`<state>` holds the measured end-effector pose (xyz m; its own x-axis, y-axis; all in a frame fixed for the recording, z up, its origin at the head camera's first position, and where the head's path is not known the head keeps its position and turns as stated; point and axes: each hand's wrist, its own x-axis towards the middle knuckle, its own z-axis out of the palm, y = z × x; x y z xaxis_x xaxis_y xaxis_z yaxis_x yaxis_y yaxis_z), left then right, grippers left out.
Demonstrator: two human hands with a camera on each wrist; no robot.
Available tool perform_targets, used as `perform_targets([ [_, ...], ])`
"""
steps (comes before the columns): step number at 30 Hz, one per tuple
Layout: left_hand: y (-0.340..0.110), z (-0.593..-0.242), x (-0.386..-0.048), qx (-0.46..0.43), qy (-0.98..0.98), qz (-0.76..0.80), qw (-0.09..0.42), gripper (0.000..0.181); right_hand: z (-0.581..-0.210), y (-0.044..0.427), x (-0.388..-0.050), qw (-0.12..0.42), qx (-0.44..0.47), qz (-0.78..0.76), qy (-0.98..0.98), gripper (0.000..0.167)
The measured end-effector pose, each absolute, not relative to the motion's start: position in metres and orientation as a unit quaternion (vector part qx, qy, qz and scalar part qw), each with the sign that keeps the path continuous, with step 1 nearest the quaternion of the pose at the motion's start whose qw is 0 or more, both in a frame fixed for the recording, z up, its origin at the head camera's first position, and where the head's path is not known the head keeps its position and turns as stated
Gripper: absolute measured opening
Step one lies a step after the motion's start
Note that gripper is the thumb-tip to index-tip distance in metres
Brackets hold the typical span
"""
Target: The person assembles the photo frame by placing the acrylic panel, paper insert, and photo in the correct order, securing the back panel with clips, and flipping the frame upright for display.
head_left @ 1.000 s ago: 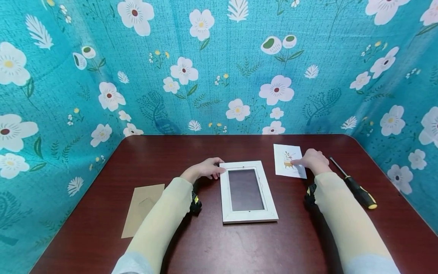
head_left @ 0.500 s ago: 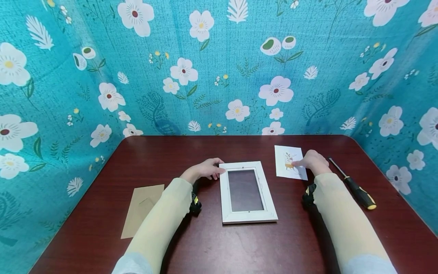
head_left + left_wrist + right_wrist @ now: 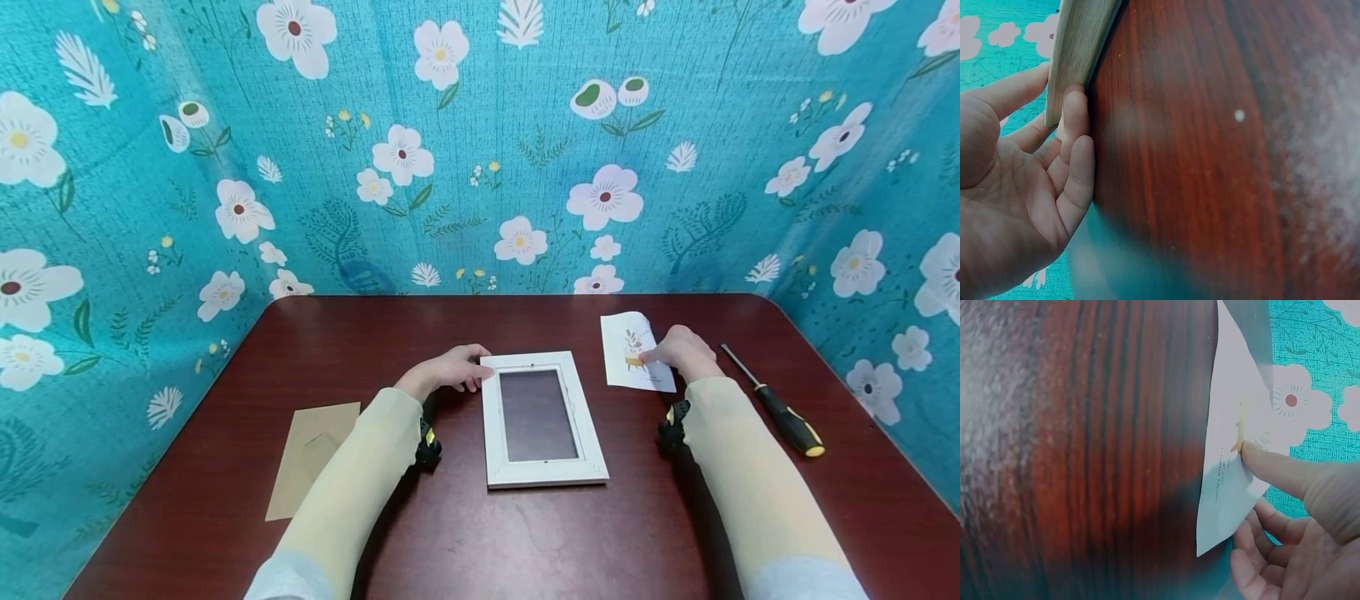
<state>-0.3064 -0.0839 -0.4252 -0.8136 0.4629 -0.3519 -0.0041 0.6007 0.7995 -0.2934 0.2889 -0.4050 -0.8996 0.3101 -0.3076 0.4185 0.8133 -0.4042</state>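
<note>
Right hand [image 3: 682, 352] pinches the printed card [image 3: 630, 354], upper right of view, one corner curling; left hand [image 3: 450, 367] grips the white frame [image 3: 494, 425], mid-view, by its upper-left corner. Looks like card pick-up; next calls for lifting without creasing.

The table [image 3: 480, 542] is glossy, the print [image 3: 626, 346] paper, the frame [image 3: 547, 474] apparently wood.
</note>
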Motion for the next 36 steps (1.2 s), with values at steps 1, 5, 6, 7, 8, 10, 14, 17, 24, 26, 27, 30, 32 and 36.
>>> perform_targets([
  [1,-0.084,-0.425,-0.3065,0.135,0.853,0.425,0.273,0.032,-0.4048,0.2884,-0.2939,0.114,0.193,-0.239,0.945,0.058],
  [5,-0.0844,-0.4234,-0.3076,0.137,0.854,0.422,0.271,0.033,-0.4041,0.2861,-0.297,0.111,0.189,-0.234,0.947,0.058],
  [6,-0.0843,-0.4232,-0.3082,0.139,0.854,0.422,0.271,0.033,-0.4042,0.2856,-0.2983,0.11,0.188,-0.229,0.949,0.058],
  [7,-0.0842,-0.4229,-0.3086,0.141,0.853,0.423,0.272,0.033,-0.4045,0.2853,-0.2995,0.108,0.187,-0.224,0.95,0.058],
  [8,-0.084,-0.4222,-0.3087,0.141,0.852,0.424,0.273,0.033,-0.4045,0.2852,-0.3005,0.106,0.185,-0.218,0.952,0.058],
  [10,-0.0837,-0.4213,-0.3089,0.144,0.851,0.425,0.274,0.033,-0.4025,0.2844,-0.3004,0.104,0.186,-0.204,0.956,0.056],
  [14,-0.0836,-0.4195,-0.3079,0.143,0.849,0.427,0.277,0.033,-0.3994,0.2853,-0.2959,0.099,0.19,-0.186,0.959,0.058],
  [17,-0.0836,-0.4195,-0.3075,0.143,0.849,0.426,0.279,0.033,-0.4008,0.2871,-0.2933,0.098,0.194,-0.187,0.958,0.06],
  [24,-0.0839,-0.4225,-0.3081,0.144,0.846,0.43,0.281,0.031,-0.401,0.2872,-0.2919,0.108,0.192,-0.212,0.952,0.057],
  [26,-0.0839,-0.4221,-0.307,0.142,0.846,0.43,0.28,0.031,-0.4008,0.2869,-0.2925,0.114,0.19,-0.219,0.95,0.058],
  [27,-0.0838,-0.4216,-0.3064,0.142,0.846,0.43,0.28,0.031,-0.401,0.2867,-0.2929,0.116,0.189,-0.222,0.95,0.058],
  [30,-0.0834,-0.4209,-0.3056,0.14,0.848,0.429,0.279,0.032,-0.4023,0.2863,-0.2944,0.119,0.186,-0.216,0.951,0.057],
  [32,-0.0833,-0.4215,-0.3057,0.138,0.848,0.429,0.278,0.032,-0.4033,0.2867,-0.2945,0.117,0.187,-0.206,0.953,0.058],
  [36,-0.0831,-0.4223,-0.3049,0.134,0.851,0.425,0.279,0.033,-0.4046,0.2874,-0.2924,0.115,0.194,-0.19,0.956,0.06],
])
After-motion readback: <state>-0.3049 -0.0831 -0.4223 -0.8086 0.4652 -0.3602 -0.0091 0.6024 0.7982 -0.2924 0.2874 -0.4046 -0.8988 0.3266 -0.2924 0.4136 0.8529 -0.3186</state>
